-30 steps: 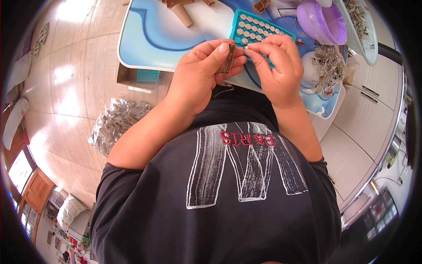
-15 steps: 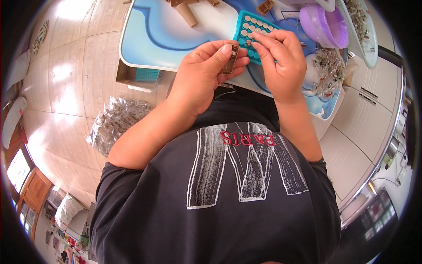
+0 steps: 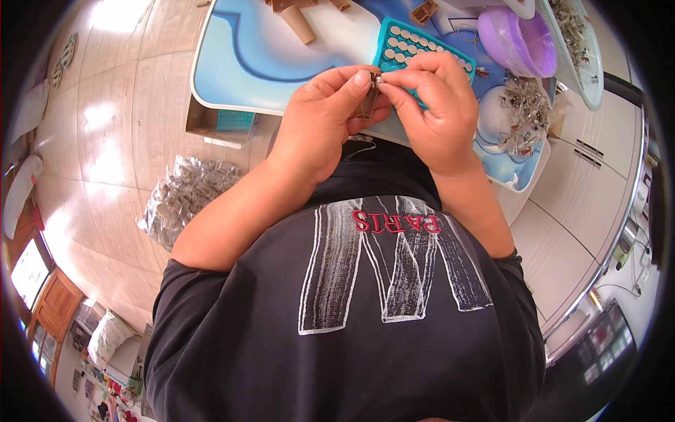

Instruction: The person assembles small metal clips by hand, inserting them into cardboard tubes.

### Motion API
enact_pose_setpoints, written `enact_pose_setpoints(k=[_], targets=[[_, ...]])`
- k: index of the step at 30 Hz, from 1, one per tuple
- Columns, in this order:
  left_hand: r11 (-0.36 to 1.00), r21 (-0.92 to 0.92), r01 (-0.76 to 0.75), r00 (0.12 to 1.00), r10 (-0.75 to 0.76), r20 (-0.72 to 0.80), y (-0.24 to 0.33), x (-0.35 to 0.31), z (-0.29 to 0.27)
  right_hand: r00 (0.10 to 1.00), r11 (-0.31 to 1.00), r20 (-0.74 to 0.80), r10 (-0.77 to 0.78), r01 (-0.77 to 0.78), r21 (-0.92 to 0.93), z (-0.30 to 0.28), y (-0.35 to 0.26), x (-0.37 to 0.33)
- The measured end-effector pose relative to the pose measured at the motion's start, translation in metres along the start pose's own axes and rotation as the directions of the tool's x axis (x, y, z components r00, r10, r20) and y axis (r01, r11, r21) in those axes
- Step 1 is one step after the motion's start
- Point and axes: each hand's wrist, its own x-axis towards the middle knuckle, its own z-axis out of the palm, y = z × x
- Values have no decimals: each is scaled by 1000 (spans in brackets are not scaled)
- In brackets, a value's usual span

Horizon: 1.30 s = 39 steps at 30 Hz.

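My left hand (image 3: 320,119) grips a small brown rectangular holder (image 3: 366,95) upright between thumb and fingers, just over the near edge of the blue and white table (image 3: 246,56). My right hand (image 3: 436,105) pinches a small silver button cell (image 3: 380,79) and presses it against the top of the holder. Right behind my hands lies a teal tray (image 3: 411,43) holding several round silver button cells in rows.
A purple bowl (image 3: 517,39) sits at the far right of the table, with a heap of small metal parts (image 3: 524,112) beside it. Brown pieces (image 3: 299,21) lie at the table's back. A clear bag of parts (image 3: 186,193) rests on the floor to the left.
My right hand reached to the teal tray, took a button cell, and came back to the top of the holder. My left hand kept the holder still.
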Motion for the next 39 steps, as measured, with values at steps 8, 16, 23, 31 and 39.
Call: enact_pose_setpoints(k=[8,16,23,31,39], targets=[[1000,1,-14,1000,14,-23,-1,0,-1,994,994,60,-87,91,-67,1,-1,-4],[1000,31,2,1000,-2,-2,1,1,1,999,971,-31,34,-40,-236,-5,30,0],[1000,26,1,1000,-2,12,2,2,1,999,961,27,-23,30,-273,-2,29,0],[1000,12,-7,1000,7,-5,2,1,2,999,998,-34,-26,24,-66,-2,7,1],[1000,5,-14,1000,14,-2,-2,1,0,1000,995,20,-8,10,-95,4,-2,-2]])
